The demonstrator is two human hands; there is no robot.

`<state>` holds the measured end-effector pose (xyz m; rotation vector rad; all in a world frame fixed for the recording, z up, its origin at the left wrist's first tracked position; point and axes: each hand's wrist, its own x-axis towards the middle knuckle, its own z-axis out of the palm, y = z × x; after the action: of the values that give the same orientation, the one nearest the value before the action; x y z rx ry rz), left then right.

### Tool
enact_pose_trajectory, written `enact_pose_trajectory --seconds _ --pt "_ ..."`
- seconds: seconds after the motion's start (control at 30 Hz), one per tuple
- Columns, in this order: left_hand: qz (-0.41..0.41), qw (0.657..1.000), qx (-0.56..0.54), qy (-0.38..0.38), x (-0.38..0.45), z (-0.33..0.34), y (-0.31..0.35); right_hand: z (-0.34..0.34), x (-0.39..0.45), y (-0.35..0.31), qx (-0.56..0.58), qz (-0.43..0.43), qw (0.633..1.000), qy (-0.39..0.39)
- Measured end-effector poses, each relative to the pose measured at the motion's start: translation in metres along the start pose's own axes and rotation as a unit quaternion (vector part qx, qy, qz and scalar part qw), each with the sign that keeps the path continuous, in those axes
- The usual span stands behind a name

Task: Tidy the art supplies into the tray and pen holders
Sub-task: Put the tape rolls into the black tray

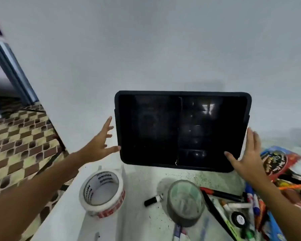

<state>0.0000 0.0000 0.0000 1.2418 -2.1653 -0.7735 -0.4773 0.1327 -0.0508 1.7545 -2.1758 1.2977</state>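
Fingers (pixel 106 126) of the left hand (pixel 101 145) are spread and straight, grasping nothing, with the thumb tip at the lower left edge of the black tray (pixel 182 98); whether it actually touches the rim is hard to tell. On the other side the right hand (pixel 247 159) is likewise released, fingers straight and pointing up beside the tray's right edge, the thumb lying over its lower right corner. Between the two hands, at the centre of the frame, the tray sits on the white table (pixel 146 174); its dark interior is split by a divider into a left and a right compartment. Below it at lower left a roll of white tape (pixel 102 192) with red print rests near the table's edge. Just right of that lie a black marker (pixel 153 200) and a grey cylindrical pen holder (pixel 185 202) with its opening facing the camera. At lower right a loose heap of pens, markers and coloured packets (pixel 274 162) is spread out, touching and overlapping one another. Brown-and-cream checkered floor (pixel 19 141) fills the left of the frame.
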Motion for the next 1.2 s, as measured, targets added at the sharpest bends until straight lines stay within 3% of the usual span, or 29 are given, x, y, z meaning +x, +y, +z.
enact_pose_trajectory --seconds 0.17,0.47,0.73,0.9,1.2 --pt "0.037 0.997 -0.054 -0.047 0.003 0.021 -0.008 0.018 0.0 0.0 0.038 0.038 0.997 -0.055" --pt "0.013 0.999 -0.045 0.004 0.016 0.017 -0.011 0.013 0.005 -0.014 0.012 0.04 0.998 -0.048" --pt "0.038 0.989 -0.14 0.013 0.014 0.02 -0.014 0.021 0.006 -0.041 0.042 0.075 0.995 -0.053" --pt "-0.053 0.984 -0.162 0.056 0.017 0.029 -0.034 0.022 0.012 -0.042 0.071 0.112 0.986 -0.103" --pt "-0.044 0.982 -0.182 -0.007 0.024 0.028 -0.023 0.016 0.01 -0.033 0.068 0.155 0.975 -0.143"
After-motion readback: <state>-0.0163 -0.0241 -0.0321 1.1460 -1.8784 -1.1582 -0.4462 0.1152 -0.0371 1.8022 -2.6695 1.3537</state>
